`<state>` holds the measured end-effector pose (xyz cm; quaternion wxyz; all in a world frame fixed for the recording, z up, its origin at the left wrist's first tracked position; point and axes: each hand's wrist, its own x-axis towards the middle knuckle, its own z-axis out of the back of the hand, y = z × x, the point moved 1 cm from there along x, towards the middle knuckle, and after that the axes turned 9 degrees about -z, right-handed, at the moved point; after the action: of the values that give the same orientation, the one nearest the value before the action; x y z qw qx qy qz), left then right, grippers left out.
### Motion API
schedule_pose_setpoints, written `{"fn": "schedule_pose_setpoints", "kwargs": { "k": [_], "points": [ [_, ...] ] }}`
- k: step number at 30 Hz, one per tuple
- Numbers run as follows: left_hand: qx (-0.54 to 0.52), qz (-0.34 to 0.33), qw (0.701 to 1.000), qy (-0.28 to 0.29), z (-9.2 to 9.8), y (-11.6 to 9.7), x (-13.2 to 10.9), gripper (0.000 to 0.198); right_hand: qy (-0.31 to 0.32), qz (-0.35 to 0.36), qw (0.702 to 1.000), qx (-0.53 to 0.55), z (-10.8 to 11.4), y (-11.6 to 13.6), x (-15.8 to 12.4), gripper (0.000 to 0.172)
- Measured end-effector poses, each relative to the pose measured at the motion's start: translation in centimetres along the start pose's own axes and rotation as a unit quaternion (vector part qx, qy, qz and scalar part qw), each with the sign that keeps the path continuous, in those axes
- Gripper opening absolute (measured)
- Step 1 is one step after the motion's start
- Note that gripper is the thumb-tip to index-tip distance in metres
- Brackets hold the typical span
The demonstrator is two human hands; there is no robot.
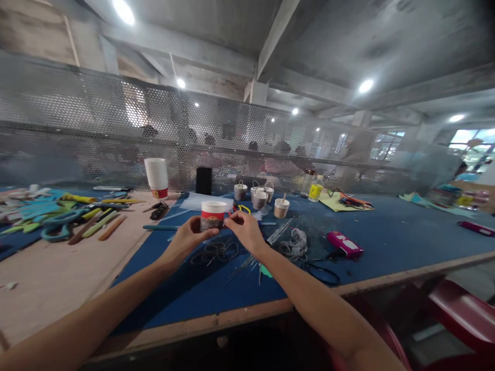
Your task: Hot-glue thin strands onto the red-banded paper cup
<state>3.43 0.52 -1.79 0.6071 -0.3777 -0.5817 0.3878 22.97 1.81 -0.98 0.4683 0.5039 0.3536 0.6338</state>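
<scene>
A paper cup [213,209] with a white rim and a red band is held above the blue table mat, upright. Its lower part is covered in something grey and rough, like wound cord. My left hand [189,234] wraps around the cup's left side, thumb across its front. At the cup's right side my right hand [245,229] has its fingers pinched together; whatever is between them is too small to make out. Below the hands lies a loose coil of grey cord [216,251]. Yellow-and-red-handled scissors [243,208] are partly hidden behind my right hand.
Several small cord-covered cups [260,198] stand behind, near a yellow-labelled bottle [316,189]. To the right are thin wires [280,232], a pale cord bundle [296,243] and a magenta device [345,245]. A cup stack [157,176] and tools [93,224] are left.
</scene>
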Motion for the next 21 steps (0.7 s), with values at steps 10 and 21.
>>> {"fn": "schedule_pose_setpoints", "kwargs": {
  "k": [10, 21],
  "points": [
    [-0.001, 0.003, 1.000, -0.006, 0.03, 0.15, -0.09, 0.057, 0.006, -0.004, 1.000, -0.003, 0.02, 0.04, -0.14, 0.021],
    [-0.001, 0.011, 1.000, 0.001, -0.05, -0.23, -0.34, 0.057, -0.001, 0.000, 1.000, -0.010, 0.05, -0.03, -0.08, 0.019]
  ]
}}
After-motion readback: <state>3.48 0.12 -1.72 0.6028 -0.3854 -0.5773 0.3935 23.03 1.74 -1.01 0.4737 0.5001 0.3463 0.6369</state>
